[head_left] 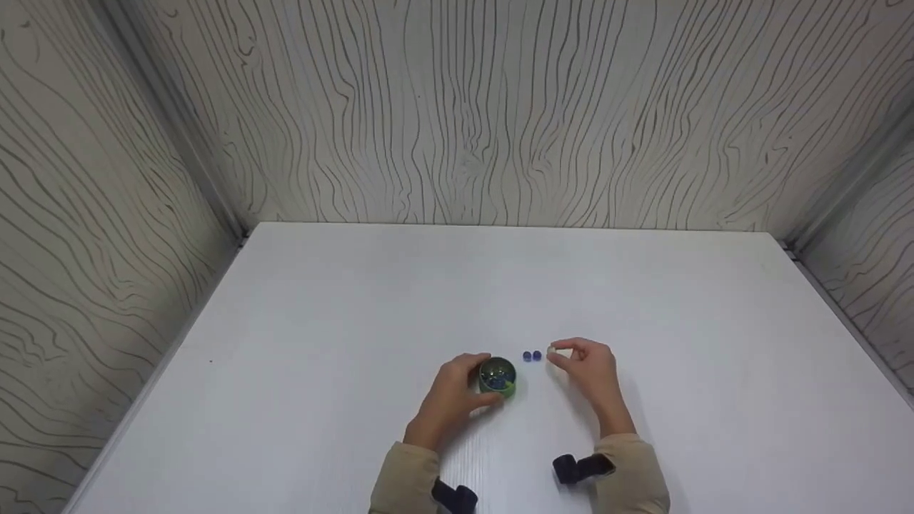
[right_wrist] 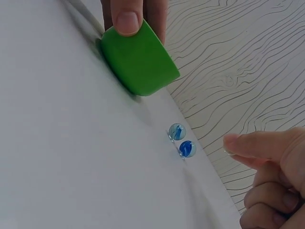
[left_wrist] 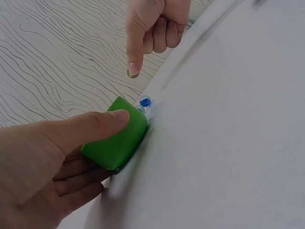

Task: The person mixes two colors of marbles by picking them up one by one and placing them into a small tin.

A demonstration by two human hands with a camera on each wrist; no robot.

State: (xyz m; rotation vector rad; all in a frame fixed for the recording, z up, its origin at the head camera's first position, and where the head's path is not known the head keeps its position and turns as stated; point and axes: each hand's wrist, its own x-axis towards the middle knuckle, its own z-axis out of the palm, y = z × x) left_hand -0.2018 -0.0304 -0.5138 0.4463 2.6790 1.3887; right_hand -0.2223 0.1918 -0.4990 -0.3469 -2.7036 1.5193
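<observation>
A small green cup (head_left: 498, 378) stands on the white table with several marbles inside. My left hand (head_left: 452, 389) grips it from the left, thumb on the near side and fingers on the far side. Right of the cup, two clear marbles with blue swirls (right_wrist: 182, 140) lie side by side on the table. Just beyond them, my right hand (head_left: 589, 368) pinches another marble (left_wrist: 133, 74) between thumb and forefinger. That marble looks yellowish in the left wrist view and is mostly covered by the fingertips. The other right fingers are curled in.
The white tabletop (head_left: 321, 321) spreads around both hands. Panels with a wood-grain line pattern (head_left: 457, 114) stand behind it and at both sides. Each sleeve carries a black strap with a small camera (head_left: 566, 469).
</observation>
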